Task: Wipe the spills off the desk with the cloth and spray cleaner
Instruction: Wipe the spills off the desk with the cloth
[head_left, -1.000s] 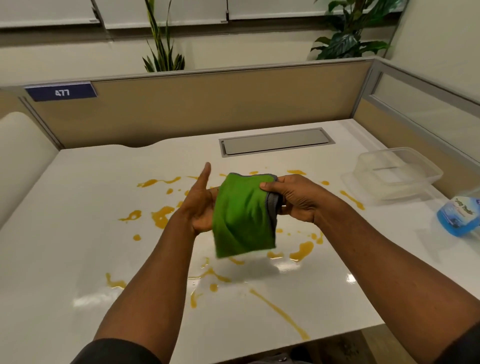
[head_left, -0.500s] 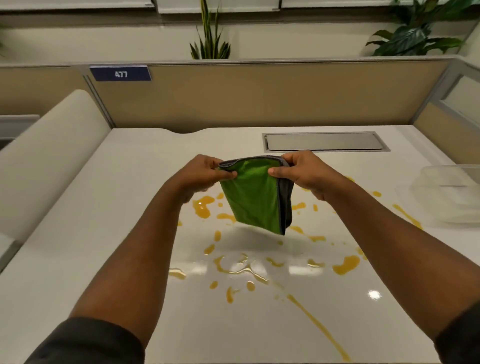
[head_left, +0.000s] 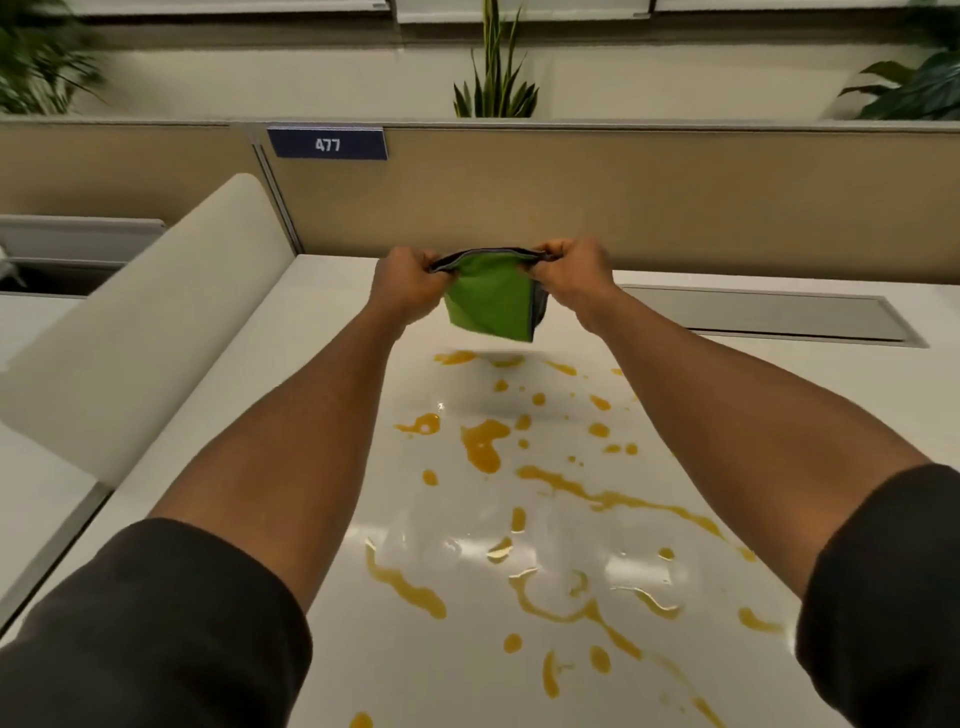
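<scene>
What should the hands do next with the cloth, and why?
Probably lower the green cloth onto the nearest orange spills. The left hand and right hand hold it folded above the desk, touching nothing, and the spills look unwiped.

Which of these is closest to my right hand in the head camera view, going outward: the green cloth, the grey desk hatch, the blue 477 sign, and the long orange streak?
1. Green cloth: held in the right hand.
2. Grey desk hatch: just right of it.
3. Long orange streak: below, nearer you.
4. Blue 477 sign: on the partition, upper left.

Items 3 and 4 are too close to call.
</scene>
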